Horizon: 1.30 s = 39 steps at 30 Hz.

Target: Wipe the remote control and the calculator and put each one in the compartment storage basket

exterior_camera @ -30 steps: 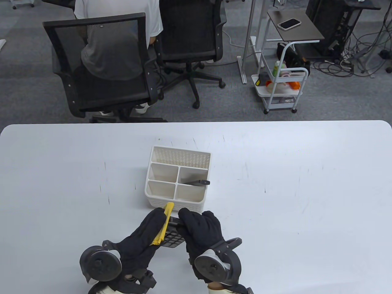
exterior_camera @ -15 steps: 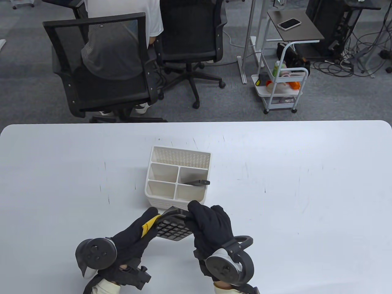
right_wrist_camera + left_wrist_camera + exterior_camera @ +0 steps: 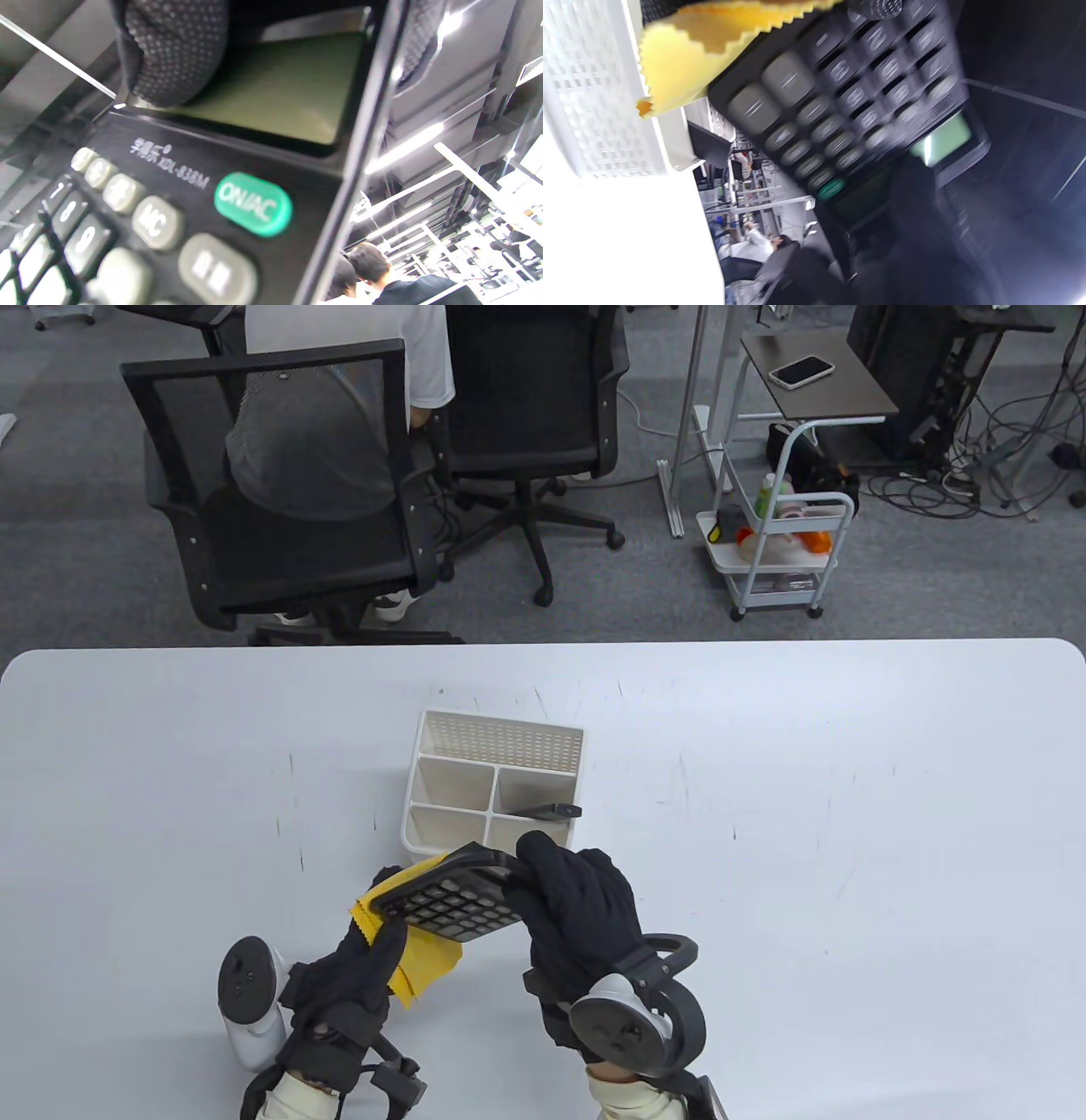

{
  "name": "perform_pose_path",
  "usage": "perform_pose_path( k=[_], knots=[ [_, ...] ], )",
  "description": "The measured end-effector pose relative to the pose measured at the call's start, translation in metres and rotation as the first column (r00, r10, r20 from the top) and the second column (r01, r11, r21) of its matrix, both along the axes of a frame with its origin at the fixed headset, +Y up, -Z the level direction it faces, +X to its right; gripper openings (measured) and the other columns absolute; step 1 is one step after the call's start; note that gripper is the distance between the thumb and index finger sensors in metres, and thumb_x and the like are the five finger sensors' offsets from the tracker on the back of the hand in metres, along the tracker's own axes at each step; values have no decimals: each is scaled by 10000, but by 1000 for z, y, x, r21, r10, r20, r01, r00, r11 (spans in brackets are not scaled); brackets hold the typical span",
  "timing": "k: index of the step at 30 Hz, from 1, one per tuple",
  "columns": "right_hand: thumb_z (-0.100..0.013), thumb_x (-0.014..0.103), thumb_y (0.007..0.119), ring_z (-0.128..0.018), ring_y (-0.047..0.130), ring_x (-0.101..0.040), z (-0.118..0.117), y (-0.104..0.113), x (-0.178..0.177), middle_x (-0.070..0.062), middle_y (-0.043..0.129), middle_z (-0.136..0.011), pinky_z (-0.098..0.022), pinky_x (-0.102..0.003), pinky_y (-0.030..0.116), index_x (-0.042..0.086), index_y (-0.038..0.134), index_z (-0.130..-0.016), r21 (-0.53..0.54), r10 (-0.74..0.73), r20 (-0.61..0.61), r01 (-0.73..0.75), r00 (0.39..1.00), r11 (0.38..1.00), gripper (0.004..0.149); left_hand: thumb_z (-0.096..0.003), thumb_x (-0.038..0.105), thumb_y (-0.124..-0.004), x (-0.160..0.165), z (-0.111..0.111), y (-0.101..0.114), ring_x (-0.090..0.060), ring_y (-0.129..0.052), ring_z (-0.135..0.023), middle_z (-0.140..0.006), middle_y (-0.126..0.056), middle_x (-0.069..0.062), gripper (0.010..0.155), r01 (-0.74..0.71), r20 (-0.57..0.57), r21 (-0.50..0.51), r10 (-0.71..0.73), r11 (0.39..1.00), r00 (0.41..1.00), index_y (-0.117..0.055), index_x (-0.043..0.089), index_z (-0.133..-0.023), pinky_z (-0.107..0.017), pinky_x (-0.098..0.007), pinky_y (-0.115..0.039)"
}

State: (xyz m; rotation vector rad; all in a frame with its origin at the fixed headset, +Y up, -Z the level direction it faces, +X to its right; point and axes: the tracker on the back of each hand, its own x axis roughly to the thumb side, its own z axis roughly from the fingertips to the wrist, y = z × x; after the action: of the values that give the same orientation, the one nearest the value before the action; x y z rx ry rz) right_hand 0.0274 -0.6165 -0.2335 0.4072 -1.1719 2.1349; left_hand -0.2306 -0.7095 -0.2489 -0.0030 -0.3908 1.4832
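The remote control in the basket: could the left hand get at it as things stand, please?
Probably not right away. The left hand holds the yellow cloth under the calculator, which hangs between it and the basket. The remote control itself lies uncovered in the far right compartment.

Beyond the white table [image 3: 848, 746] stand two black office chairs [image 3: 280, 483], a trolley [image 3: 785, 551], perhaps holding bottles.

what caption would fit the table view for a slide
Right hand holds the calculator while the left hand brings a yellow cloth beneath it, beside the basket.
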Motion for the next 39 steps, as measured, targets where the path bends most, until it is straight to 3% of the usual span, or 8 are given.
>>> perform_pose_path(
  k=[7,14,19,27,31,35,39],
  knots=[
    [-458,299,878,-560,1050,-254,1,11,-10,-95,990,-736,-532,-546,799,63,900,-880,43,-5,-31,6,999,999,484,-588,341,-593,5,-2,-7,-512,-721,-944,-1068,-532,-331,665,2,45,-51,0,999,999,-297,20,-1089,-655,-535,-770],
    [-467,285,874,-615,1033,-276,-7,-3,-7,-107,975,-765,-562,-584,766,58,887,-897,-33,62,-17,-62,998,998,486,-586,337,-595,-11,-2,0,-512,-714,-946,-1070,-552,-315,654,-45,-57,15,46,999,997,-321,24,-1090,-655,-535,-769],
    [-464,284,878,-564,1052,-266,-11,-9,-6,-114,987,-738,-545,-561,790,46,897,-885,-55,90,-16,-91,996,994,484,-587,339,-597,-22,-3,4,-512,-728,-948,-1082,-572,-297,642,-65,-92,48,69,997,993,-341,55,-1101,-652,-542,-767],
    [-461,284,877,-542,1061,-264,-11,-8,-8,-117,993,-728,-532,-553,805,39,903,-880,-69,95,-28,-97,995,993,486,-575,324,-619,-30,3,19,-453,-903,-861,-1042,-718,-263,574,156,-240,165,-114,974,964,-507,113,-1097,-581,-504,-854],
    [-455,277,884,-571,1051,-280,-12,7,-8,-114,988,-746,-534,-575,797,52,905,-880,-30,124,-46,-126,991,992,481,-566,317,-642,-34,7,25,-393,-994,-780,-995,-834,-206,529,242,-337,219,-160,945,928,-618,165,-1072,-529,-484,-885],
    [-454,265,887,-597,1039,-298,-10,39,-9,-113,982,-761,-536,-592,788,58,903,-882,39,212,-8,-211,977,977,475,-561,308,-649,-40,11,28,-340,-1029,-726,-948,-890,-166,508,332,-439,221,-210,917,874,-660,166,-1049,-502,-460,-895],
    [-458,260,888,-607,1033,-304,-13,68,-12,-119,976,-767,-536,-601,785,55,896,-885,83,277,39,-279,960,957,474,-558,312,-649,-43,10,28,-321,-1039,-702,-931,-905,-148,503,370,-463,222,-236,902,854,-670,173,-1041,-488,-453,-896]
  ],
)
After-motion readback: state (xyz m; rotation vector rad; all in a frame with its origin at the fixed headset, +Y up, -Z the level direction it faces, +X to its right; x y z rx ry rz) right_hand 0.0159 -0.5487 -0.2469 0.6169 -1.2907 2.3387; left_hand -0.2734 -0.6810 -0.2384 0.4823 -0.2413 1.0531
